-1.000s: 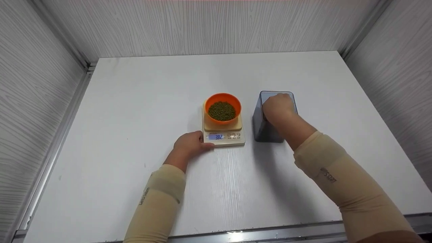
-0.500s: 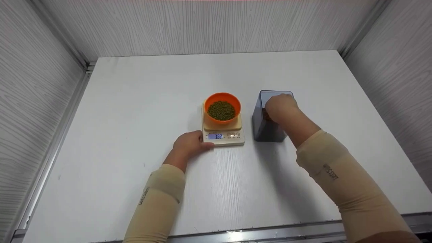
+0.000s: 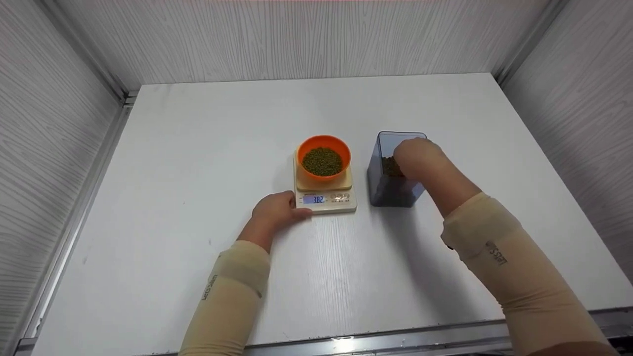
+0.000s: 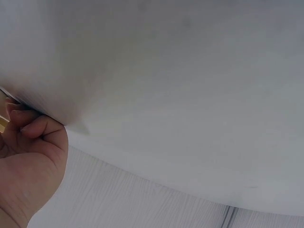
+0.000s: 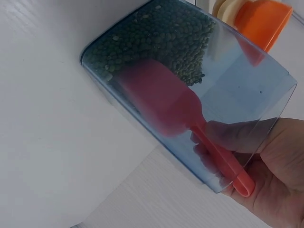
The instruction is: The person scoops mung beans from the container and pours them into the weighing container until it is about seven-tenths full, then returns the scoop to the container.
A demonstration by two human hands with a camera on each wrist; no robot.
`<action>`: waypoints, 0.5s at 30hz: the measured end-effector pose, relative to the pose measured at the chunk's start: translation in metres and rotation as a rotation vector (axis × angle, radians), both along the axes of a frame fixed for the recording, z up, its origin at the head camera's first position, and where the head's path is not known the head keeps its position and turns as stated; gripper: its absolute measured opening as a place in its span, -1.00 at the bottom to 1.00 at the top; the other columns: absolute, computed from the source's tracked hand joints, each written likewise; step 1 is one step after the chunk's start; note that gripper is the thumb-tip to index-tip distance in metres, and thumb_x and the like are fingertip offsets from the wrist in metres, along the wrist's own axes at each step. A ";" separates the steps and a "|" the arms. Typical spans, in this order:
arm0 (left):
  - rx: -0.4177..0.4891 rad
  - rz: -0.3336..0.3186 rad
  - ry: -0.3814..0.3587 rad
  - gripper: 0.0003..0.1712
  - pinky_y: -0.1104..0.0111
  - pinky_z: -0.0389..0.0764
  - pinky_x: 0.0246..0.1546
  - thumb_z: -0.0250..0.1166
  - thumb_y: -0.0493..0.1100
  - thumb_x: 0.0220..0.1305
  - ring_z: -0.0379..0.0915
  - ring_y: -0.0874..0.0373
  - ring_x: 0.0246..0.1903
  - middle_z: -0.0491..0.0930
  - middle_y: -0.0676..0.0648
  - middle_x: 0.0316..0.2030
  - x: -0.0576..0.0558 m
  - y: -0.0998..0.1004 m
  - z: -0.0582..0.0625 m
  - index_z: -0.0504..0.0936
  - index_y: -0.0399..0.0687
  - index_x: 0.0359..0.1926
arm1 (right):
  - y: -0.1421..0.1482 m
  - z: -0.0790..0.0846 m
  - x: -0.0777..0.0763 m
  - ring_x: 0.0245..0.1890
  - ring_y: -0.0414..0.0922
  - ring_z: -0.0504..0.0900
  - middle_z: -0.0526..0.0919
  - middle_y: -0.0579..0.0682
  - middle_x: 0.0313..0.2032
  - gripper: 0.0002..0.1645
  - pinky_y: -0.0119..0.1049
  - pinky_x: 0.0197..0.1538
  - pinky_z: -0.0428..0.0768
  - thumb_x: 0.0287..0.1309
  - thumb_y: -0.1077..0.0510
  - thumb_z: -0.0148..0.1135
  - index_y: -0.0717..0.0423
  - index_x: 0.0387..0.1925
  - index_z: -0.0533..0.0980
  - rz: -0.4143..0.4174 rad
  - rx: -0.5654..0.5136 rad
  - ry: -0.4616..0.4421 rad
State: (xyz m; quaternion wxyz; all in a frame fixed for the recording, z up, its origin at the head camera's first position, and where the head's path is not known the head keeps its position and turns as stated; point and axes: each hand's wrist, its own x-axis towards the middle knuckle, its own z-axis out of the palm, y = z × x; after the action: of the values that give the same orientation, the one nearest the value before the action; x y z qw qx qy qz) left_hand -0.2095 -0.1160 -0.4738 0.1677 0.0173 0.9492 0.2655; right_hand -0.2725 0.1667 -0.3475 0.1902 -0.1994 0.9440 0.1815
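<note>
Red scoop (image 5: 164,97) inside the clear bin (image 3: 388,190), its blade at the beans (image 5: 164,28); fill cannot be told. R hand (image 3: 420,158): grip closed round the handle; vs. 0.5 s ago it has shifted slightly to the person's right, so more of the bin's contents shows in the head view. Beside the bin, approx. level w/ it: kitchen scale (image 3: 341,207), bearing the orange bowl (image 3: 324,141), part-filled w/ similar beans. Readout (image 3: 313,199) apparently unchanged, i.e. no beans added over this interval; work judged to be at the scooping stage. L hand (image 3: 274,210): grip round the scale's near-left corner, as before. All on white surface (image 3: 222,138).
</note>
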 end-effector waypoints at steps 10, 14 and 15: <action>0.006 0.011 -0.005 -0.42 0.22 0.38 -0.19 0.26 0.35 -0.05 0.32 0.07 -0.33 0.48 0.00 -0.39 -0.004 -0.001 -0.007 0.51 0.03 -0.20 | 0.013 0.000 -0.003 -0.42 -0.02 0.42 0.56 0.13 -0.38 -0.80 -0.05 -0.20 0.51 0.06 0.22 0.15 0.29 -0.31 0.56 0.006 -0.135 0.005; 0.005 0.010 -0.006 -0.42 0.21 0.39 -0.17 0.25 0.36 -0.05 0.33 0.07 -0.32 0.49 -0.01 -0.38 -0.004 -0.001 -0.008 0.51 0.02 -0.20 | 0.017 -0.003 -0.008 -0.41 -0.03 0.41 0.53 0.10 -0.41 -0.72 -0.08 -0.24 0.50 -0.01 0.13 0.23 0.27 -0.30 0.54 -0.003 -0.192 -0.012; 0.005 0.011 -0.006 -0.42 0.21 0.39 -0.17 0.25 0.35 -0.04 0.33 0.07 -0.32 0.49 -0.01 -0.38 -0.004 -0.001 -0.008 0.51 0.02 -0.20 | 0.018 -0.004 -0.009 -0.41 -0.03 0.41 0.53 0.09 -0.40 -0.71 -0.09 -0.24 0.49 -0.02 0.13 0.24 0.27 -0.29 0.53 -0.003 -0.199 -0.020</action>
State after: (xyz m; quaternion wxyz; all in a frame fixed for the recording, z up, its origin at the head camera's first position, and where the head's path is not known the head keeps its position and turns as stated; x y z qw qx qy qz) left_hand -0.2133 -0.1174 -0.4813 0.1689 0.0117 0.9482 0.2689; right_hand -0.2816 0.1849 -0.3516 0.1790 -0.2175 0.9558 0.0847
